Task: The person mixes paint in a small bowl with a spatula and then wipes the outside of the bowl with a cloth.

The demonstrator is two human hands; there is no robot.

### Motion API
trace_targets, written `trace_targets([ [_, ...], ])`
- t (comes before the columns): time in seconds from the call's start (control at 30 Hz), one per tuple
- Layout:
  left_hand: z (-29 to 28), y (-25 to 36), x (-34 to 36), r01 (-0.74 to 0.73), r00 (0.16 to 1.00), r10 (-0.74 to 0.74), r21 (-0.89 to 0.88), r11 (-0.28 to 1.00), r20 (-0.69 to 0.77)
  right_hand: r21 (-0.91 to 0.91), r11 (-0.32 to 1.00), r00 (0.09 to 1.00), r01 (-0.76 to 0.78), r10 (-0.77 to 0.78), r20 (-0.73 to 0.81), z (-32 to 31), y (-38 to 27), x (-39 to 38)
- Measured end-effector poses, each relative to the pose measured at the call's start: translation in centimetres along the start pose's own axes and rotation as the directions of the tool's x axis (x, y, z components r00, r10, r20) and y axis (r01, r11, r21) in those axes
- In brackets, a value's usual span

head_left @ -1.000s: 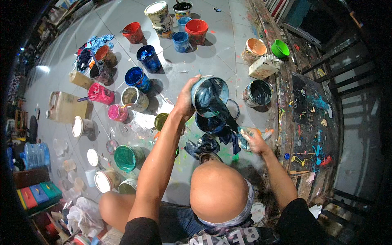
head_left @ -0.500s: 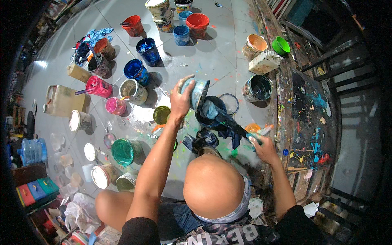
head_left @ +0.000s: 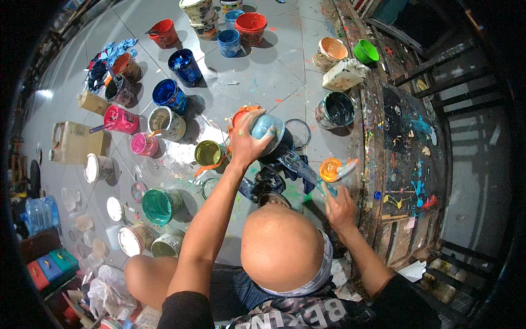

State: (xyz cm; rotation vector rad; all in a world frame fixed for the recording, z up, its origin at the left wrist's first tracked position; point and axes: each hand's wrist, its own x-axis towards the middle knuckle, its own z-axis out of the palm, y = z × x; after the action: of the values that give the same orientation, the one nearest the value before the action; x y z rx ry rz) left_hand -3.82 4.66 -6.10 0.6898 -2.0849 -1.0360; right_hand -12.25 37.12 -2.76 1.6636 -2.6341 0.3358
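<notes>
My left hand is wrapped round a pale blue plastic tub, held tipped above a dark bucket that is mostly hidden beneath it. From the right, my right hand grips a turquoise-handled spatula; its long, paint-coated blade reaches toward the dark bucket, and its far end is hidden behind the tub. A dark, crumpled cloth lies just in front of my knee. Behind my left fingers shows an orange container.
An olive paint pot and a green bucket stand left of my arm. Blue buckets are farther off. To the right are a dark paint bucket, an orange cup and a paint-spattered wooden bench.
My left hand has turned the tub, so its pale blue side faces up more. My right hand has drawn the spatula back a little, nearer to me. The whole view has shifted slightly.
</notes>
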Motion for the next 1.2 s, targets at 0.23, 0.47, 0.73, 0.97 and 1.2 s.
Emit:
trace_targets([
  [0.23, -0.2, -0.1, -0.1, 0.033, 0.999, -0.033, -0.008, 0.999, 0.013, -0.046, 0.988, 0.961, -0.147, 0.154, 0.232, -1.4, -0.1, -2.5],
  [0.47, -0.1, -0.4, 0.0, 0.067, 0.998, -0.067, -0.032, 0.997, 0.008, -0.117, 0.988, 0.956, -0.106, 0.133, 0.26, -5.0, 0.1, -3.1],
  [0.73, -0.3, -0.6, -0.1, 0.119, 0.993, -0.12, -0.075, 0.99, -0.007, -0.151, 0.982, 0.958, -0.112, 0.147, 0.247, -9.3, -1.5, -2.2],
  [0.97, -1.6, -1.7, 1.8, 0.424, 0.873, -0.467, -0.69, 0.587, 0.14, -0.084, 0.995, 0.994, -0.048, 0.056, 0.092, -12.3, -1.7, 2.5],
  [1.2, -3.0, 2.1, 3.2, 0.579, 0.749, -0.493, -0.799, 0.161, 0.443, -0.292, 0.937, 0.981, 0.191, -0.17, 0.095, -14.6, -0.8, 9.4],
])
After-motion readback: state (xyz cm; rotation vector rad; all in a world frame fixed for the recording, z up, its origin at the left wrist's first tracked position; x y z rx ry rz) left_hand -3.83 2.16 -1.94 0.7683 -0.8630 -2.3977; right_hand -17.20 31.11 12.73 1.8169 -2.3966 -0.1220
